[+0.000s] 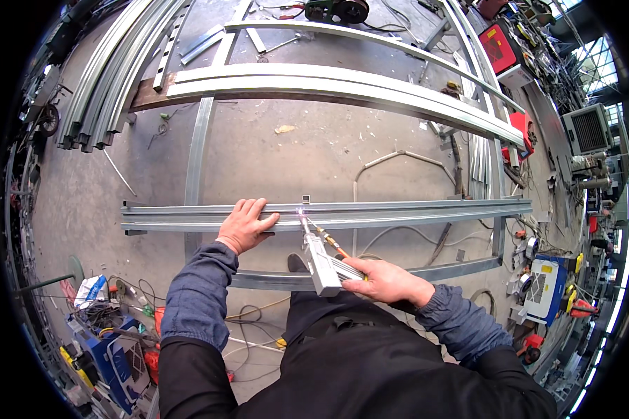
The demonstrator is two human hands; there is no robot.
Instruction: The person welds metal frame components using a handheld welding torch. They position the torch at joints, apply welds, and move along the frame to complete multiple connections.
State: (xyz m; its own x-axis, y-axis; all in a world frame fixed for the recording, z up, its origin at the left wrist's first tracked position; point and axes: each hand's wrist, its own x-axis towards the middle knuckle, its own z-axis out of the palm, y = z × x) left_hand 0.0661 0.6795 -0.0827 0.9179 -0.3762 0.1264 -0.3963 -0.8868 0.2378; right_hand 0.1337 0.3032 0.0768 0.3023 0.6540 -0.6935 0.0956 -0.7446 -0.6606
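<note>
A long galvanized metal profile (398, 213) with a groove along it lies crosswise in front of me. My left hand (246, 225) rests on it with the fingers apart, reaching across its width. My right hand (391, 281) is closed around a welding torch (319, 258) with a grey box-shaped body and a thin orange-and-brass tube (332, 242) beside it. The torch tip meets the profile just right of my left hand, where a small bright violet-white spot glows. Behind that spot, a short square tube end (306, 200) stands at the profile's far edge.
The profile lies across a steel frame (200, 140). Beyond are more long profiles (314, 82) and a tube bundle (112, 77) at far left. A blue machine (122, 359) with cables stands lower left, a blue-and-white one (544, 290) at right. Hoses (405, 155) cross the floor.
</note>
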